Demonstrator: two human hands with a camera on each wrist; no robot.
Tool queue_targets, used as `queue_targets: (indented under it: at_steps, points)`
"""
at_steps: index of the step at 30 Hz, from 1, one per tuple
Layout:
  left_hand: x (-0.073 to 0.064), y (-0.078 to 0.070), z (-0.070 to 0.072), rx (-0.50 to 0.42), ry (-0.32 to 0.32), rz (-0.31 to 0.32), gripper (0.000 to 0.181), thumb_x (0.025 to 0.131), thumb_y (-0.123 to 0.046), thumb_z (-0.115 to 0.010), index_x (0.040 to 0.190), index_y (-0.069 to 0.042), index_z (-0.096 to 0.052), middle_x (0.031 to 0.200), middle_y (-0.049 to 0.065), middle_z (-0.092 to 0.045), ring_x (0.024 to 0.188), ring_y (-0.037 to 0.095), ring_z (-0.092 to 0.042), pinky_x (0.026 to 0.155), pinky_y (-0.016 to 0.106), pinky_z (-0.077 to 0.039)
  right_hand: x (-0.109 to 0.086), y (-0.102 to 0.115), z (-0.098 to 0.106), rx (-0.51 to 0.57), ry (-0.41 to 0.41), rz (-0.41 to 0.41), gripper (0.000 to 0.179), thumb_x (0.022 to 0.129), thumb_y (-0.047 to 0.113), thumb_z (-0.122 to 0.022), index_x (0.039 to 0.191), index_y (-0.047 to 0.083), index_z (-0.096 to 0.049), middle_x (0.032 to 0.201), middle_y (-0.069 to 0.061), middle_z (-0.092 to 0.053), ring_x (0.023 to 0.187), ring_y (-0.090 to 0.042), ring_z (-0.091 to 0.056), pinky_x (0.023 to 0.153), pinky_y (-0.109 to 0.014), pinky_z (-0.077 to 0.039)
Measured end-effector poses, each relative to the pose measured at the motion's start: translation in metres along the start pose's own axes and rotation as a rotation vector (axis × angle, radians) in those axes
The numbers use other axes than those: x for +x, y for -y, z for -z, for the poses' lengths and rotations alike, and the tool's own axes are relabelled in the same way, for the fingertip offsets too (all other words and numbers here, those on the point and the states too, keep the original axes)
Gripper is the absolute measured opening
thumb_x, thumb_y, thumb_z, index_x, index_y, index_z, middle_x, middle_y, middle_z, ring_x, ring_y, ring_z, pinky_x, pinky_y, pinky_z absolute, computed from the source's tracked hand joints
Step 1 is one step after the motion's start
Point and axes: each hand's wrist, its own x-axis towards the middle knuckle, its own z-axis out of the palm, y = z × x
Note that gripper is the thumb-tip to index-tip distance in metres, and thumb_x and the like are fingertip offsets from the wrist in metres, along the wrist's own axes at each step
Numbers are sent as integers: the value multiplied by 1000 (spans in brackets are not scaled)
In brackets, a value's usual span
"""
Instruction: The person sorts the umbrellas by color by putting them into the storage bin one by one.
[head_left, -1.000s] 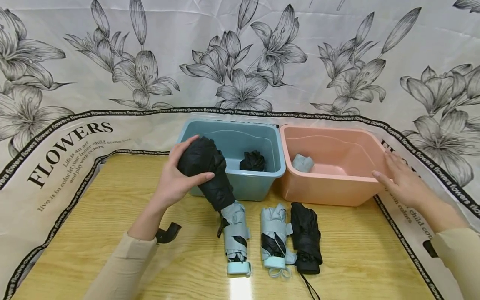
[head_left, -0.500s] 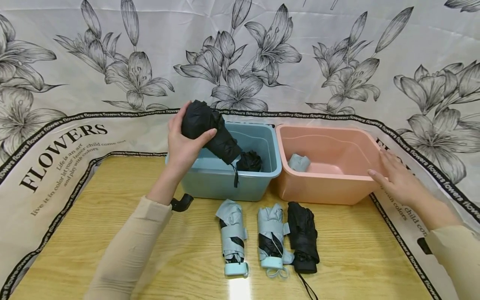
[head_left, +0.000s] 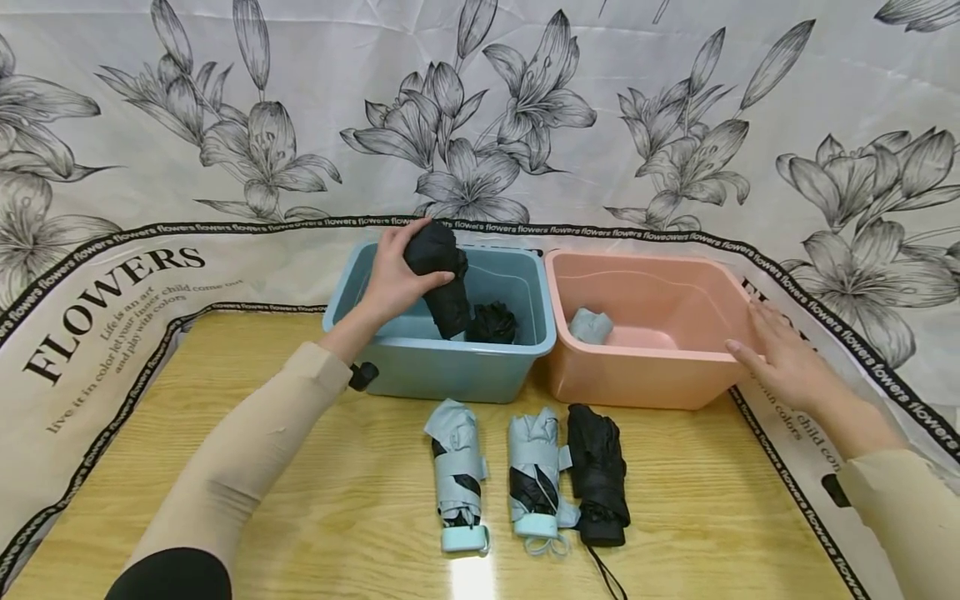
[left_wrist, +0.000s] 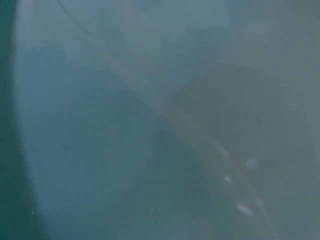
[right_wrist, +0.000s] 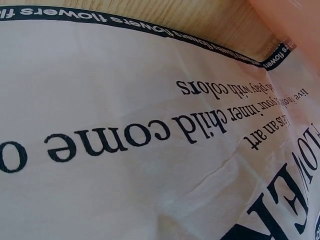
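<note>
My left hand [head_left: 396, 279] grips a folded black umbrella [head_left: 442, 287], fingers behind it and thumb across its front. The umbrella stands nearly upright, its lower end down inside the blue bin [head_left: 442, 343]. Beside that end, a second black umbrella [head_left: 492, 323] lies in the bin, partly hidden by the front wall. My right hand [head_left: 783, 358], fingers extended, rests against the right end of the pink bin [head_left: 637, 375]. Inside the pink bin a grey-blue umbrella [head_left: 591, 326] shows only partly. The left wrist view is a blurred blue-grey surface.
On the wooden table [head_left: 337, 500] in front of the bins lie a grey-blue umbrella [head_left: 457, 475], another grey-blue umbrella [head_left: 534, 467] and a black umbrella [head_left: 598, 475]. Behind the bins hangs a flower-printed cloth [head_left: 420, 83]; its lettered part [right_wrist: 125, 165] fills most of the right wrist view.
My left hand has lifted the black umbrella off the table area, carried it up over the blue bin's rim, then lowered it inside, turning it more upright. The right hand stays at the pink bin.
</note>
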Motion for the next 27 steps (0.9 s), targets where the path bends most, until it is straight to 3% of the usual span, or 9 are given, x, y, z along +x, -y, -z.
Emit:
queue_targets:
  at_steps: [12, 20, 27]
  points:
    - [28, 15, -15, 227, 402, 59, 86, 86, -28, -88, 159, -21, -43, 155, 20, -36, 138, 41, -44, 111, 60, -40, 4, 1, 3, 4, -3, 12, 78, 112, 39, -41, 165, 0, 2, 169, -29, 4, 154, -54, 3, 118, -74, -3]
    - [30, 31, -24, 208, 573, 116, 83, 89, -22, -85, 160, -16, -42, 163, 18, -33, 146, 40, -38, 115, 56, -38, 1, 2, 2, 0, 12, 7, 79, 112, 39, -40, 165, 0, 4, 169, -30, 5, 154, -54, 5, 118, -73, -2]
    - [24, 39, -28, 178, 671, 147, 73, 93, -9, -79, 157, -11, -44, 160, 20, -39, 138, 39, -47, 109, 51, -44, 0, 3, 0, 3, 21, 3, 78, 112, 39, -39, 164, -1, 3, 169, -30, 5, 154, -54, 6, 117, -75, -3]
